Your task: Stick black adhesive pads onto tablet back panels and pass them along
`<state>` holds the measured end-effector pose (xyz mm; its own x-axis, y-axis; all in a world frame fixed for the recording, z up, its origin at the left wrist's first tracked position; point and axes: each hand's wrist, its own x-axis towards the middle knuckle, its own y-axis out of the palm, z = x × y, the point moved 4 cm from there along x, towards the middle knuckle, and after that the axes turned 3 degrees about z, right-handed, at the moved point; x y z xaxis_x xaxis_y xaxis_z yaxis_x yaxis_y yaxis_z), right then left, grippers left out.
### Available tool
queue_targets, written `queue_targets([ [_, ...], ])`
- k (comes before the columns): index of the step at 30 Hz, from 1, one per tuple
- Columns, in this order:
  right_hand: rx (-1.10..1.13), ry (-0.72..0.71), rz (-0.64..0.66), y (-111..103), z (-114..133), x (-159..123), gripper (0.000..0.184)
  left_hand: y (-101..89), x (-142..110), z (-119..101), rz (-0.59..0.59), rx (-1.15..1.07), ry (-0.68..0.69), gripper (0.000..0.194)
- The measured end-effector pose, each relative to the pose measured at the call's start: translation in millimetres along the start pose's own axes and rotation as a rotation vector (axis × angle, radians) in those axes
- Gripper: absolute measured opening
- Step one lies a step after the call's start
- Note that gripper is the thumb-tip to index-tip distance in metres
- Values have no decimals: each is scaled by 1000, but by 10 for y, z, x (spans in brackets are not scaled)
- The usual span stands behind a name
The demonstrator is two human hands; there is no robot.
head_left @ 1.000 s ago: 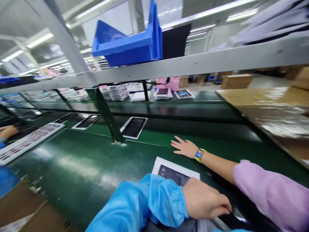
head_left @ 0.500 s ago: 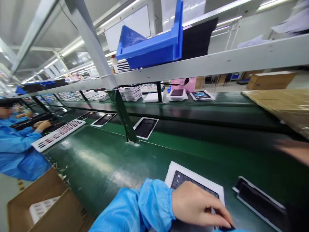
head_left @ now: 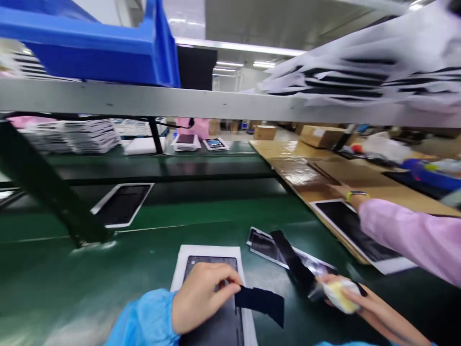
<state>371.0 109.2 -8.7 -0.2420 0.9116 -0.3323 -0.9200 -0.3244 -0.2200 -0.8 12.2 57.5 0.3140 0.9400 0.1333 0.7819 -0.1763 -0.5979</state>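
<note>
My left hand, in a blue sleeve, rests on a dark tablet back lying in a white tray on the green belt. Its fingers pinch one end of a black film strip. My right hand, low at the right, is closed on a small pale yellow-white object, blurred, and touches a long black strip that runs up across another dark panel.
A co-worker's pink sleeve reaches over a tablet on the brown table at the right. Another tablet lies on the belt behind a green post. A blue bin and stacked trays sit on the shelf above.
The view has swung right. My left hand now pinches a black strip on the tablet. My right hand has come into view holding a pale object. The co-worker's arm moved to the brown table.
</note>
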Motion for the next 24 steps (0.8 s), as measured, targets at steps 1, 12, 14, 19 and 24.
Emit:
queue_targets([
  [1,38,18,25,-34,-15,-84,51,12,3,8,7,2,-9,15],
  [12,383,-41,-340,-249,-4,-42,39,87,28,70,47,24,-73,19],
  [14,427,-114,-517,-355,-57,-52,38,94,36,74,50,20,-78,19],
  [19,524,-291,-830,-475,-209,-94,41,103,41,93,48,30,-90,20],
  [24,593,-371,-1006,-327,-168,-244,49,123,43,130,64,41,-100,19],
])
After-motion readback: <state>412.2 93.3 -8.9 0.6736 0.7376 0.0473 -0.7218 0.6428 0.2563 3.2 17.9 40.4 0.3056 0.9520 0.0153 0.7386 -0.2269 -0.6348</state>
